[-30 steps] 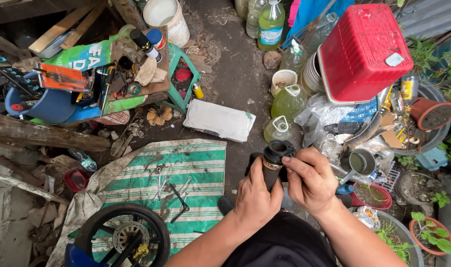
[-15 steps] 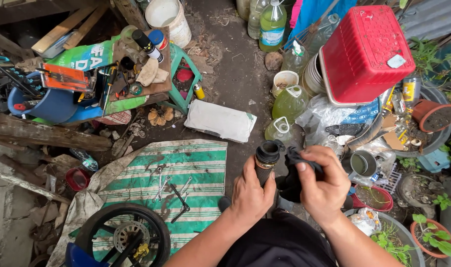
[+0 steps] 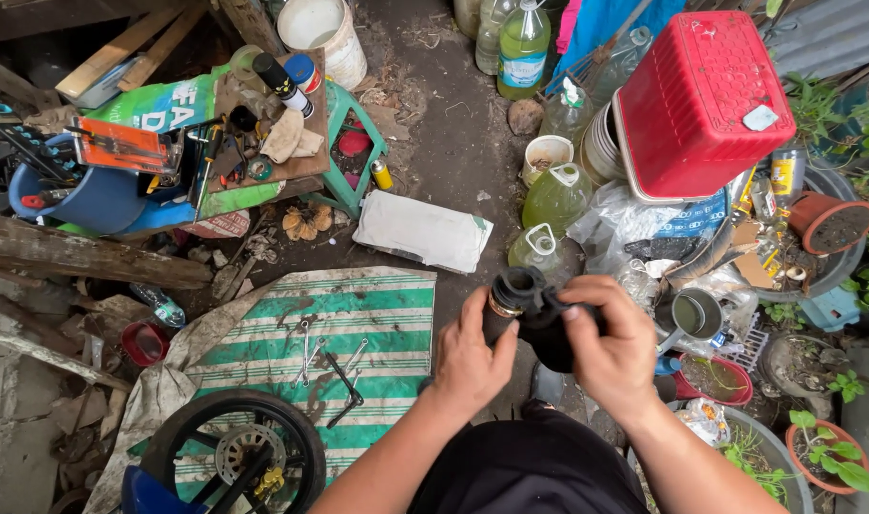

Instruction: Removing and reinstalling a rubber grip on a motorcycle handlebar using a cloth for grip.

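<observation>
My left hand point(image 3: 473, 357) grips a dark cylindrical part point(image 3: 511, 297) with an open round top and a brass-coloured ring around it. My right hand point(image 3: 611, 347) holds a black rubber sleeve point(image 3: 553, 328) against the side of that part; my fingers hide most of the sleeve. Both hands are raised over my lap, right of a green-and-white striped mat point(image 3: 358, 328). Several wrenches point(image 3: 325, 357) lie on the mat, left of my left hand.
A black wheel with a brake disc point(image 3: 230, 452) lies at the mat's lower left. Jugs of greenish liquid point(image 3: 553, 200) stand just beyond my hands. A red crate point(image 3: 701, 105), pots and a metal cup point(image 3: 696, 314) crowd the right. A green stool point(image 3: 344, 143), blue tub point(image 3: 82, 195) and planks fill the left.
My hands have shifted slightly right. My right hand has slid from the part's top to its side, now pressing the black sleeve against it; the open top shows.
</observation>
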